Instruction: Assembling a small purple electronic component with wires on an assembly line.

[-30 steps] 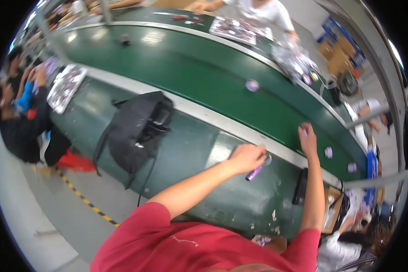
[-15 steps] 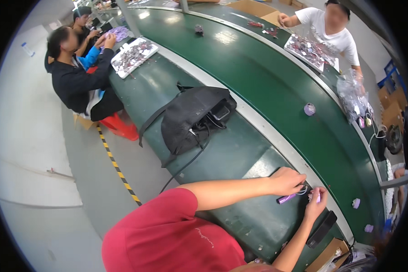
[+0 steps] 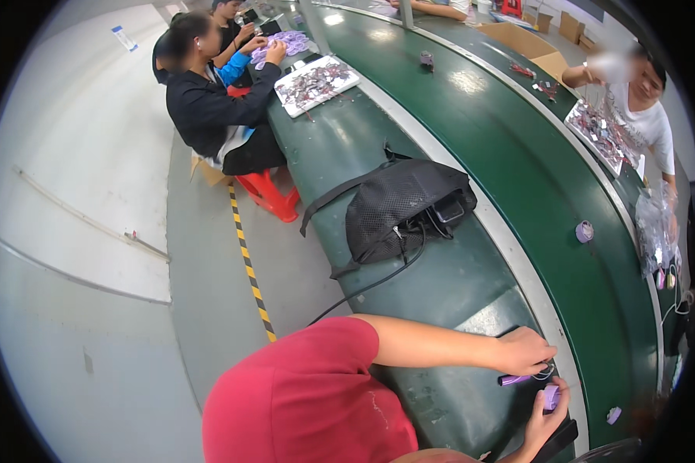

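My left hand [image 3: 523,352] reaches over the green bench with its fingers pinched together; whatever is in them is too small to make out. Under that hand lies a shiny purple cylinder [image 3: 511,380], with a thin pale cable [image 3: 544,373] beside it. Close by, nearer to me, my right hand [image 3: 544,420] grips a small round lilac piece [image 3: 551,397] between thumb and fingers. Its exact kind cannot be told. The two hands are almost touching, next to the bench's metal edge strip.
A black mesh bag [image 3: 394,208] with a cable lies on the bench [image 3: 432,289]. Similar lilac pieces sit on the green conveyor [image 3: 517,166], including one round piece [image 3: 584,231]. Co-workers sit left and across, near white trays [image 3: 316,83] of small wired parts. A black object [image 3: 557,441] lies by my right wrist.
The whole view has swung, so the scene sits farther right. My right hand has turned, showing more of the lilac piece. My left hand stays over the purple cylinder.
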`<state>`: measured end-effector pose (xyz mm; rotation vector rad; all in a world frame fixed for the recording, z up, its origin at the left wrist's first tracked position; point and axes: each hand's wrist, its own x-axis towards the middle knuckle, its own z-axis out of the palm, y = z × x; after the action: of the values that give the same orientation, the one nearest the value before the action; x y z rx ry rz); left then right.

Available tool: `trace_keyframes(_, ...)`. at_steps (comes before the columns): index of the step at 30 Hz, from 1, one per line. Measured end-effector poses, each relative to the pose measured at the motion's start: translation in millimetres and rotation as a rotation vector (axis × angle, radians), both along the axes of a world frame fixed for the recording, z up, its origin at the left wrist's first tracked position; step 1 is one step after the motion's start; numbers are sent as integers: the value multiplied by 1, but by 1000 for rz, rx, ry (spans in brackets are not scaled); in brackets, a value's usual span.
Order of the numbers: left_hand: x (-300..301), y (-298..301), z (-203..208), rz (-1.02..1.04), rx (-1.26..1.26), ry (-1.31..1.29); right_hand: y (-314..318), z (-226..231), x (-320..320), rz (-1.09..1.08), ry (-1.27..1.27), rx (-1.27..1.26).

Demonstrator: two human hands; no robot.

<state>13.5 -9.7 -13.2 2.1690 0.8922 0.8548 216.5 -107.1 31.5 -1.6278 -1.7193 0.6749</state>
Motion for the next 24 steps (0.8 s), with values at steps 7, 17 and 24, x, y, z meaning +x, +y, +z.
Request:
trace_keyframes(7,-2,-3,10,6,382,-371,-1,2,-1,218,115,-274)
trace_keyframes(17,14,-34,17,-134,474,-420,-21,0,13,-50,239,-68)
trace_keyframes(24,-13,-23,19,-159,301,-362,8,-1,-25,-290,681,18)
